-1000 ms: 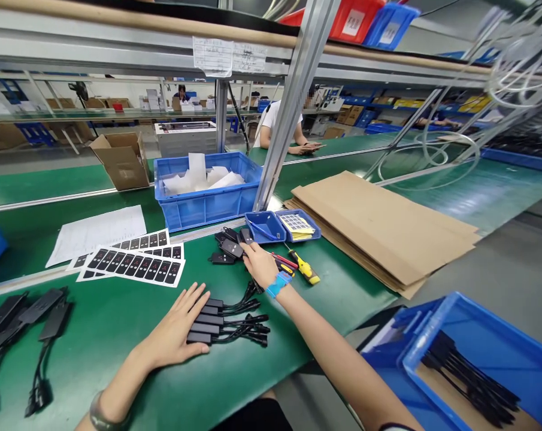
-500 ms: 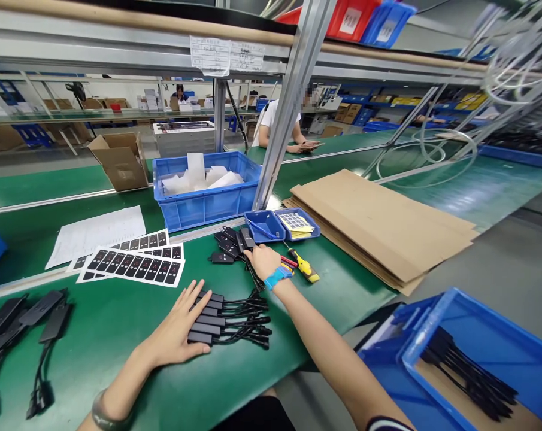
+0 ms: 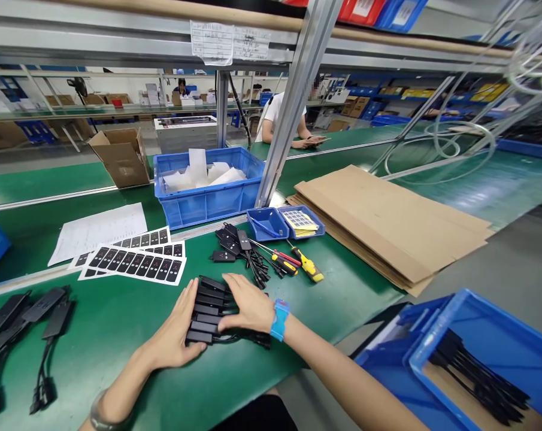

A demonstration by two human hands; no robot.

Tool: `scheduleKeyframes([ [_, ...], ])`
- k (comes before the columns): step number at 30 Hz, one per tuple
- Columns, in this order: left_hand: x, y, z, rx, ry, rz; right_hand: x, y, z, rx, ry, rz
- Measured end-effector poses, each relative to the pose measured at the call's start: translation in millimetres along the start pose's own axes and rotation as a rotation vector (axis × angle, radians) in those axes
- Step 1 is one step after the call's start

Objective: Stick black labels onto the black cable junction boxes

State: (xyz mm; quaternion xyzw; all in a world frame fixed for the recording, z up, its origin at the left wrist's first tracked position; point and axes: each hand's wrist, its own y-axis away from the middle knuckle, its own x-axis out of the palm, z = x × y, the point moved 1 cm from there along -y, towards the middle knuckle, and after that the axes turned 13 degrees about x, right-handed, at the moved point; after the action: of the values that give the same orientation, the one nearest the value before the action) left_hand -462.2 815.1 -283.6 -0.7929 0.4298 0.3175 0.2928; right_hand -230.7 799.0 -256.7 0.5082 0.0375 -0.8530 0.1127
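Several black cabled control boxes lie side by side on the green table in front of me, their cables running to the right. Along their left ends rests my left hand, fingers stretched and thumb apart at the bottom box. From the other side my right hand, with a blue wristband, lies over the cables and touches the boxes' right ends, thumb and fingers spread. Part of the cables is hidden beneath it. Farther back sits a loose heap of similar boxes, next to screwdrivers.
Label sheets and more cabled boxes lie to the left. A blue crate, small blue trays and stacked cardboard sheets stand behind. At lower right, a blue bin holds cabled boxes. Another person sits across.
My right hand has left the loose heap and come down toward me to the right ends of the row, where one more box now lies at the top. My left hand stays beside the row.
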Motion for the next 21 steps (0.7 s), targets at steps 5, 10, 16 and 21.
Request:
scheduleKeyframes([
  [5, 7.0, 2.9, -5.1, -0.003, 0.154, -0.056, 32.8, 7.3, 26.2, 0.039, -0.053, 0.068],
  [10, -4.2, -2.7, -14.8, 0.008, 0.637, -0.365, 23.3, 13.7, 14.9, 0.124, -0.494, 0.126],
  [16, -17.3, -17.8, -28.2, -0.094, 0.852, -0.673, -47.8, 43.2, -14.7, 0.147, -1.746, 0.309],
  [21, -5.3, -21.9, -24.7, -0.253, 0.763, -0.579, -83.6, 106.3, -51.4, 0.210, -1.858, 0.027],
])
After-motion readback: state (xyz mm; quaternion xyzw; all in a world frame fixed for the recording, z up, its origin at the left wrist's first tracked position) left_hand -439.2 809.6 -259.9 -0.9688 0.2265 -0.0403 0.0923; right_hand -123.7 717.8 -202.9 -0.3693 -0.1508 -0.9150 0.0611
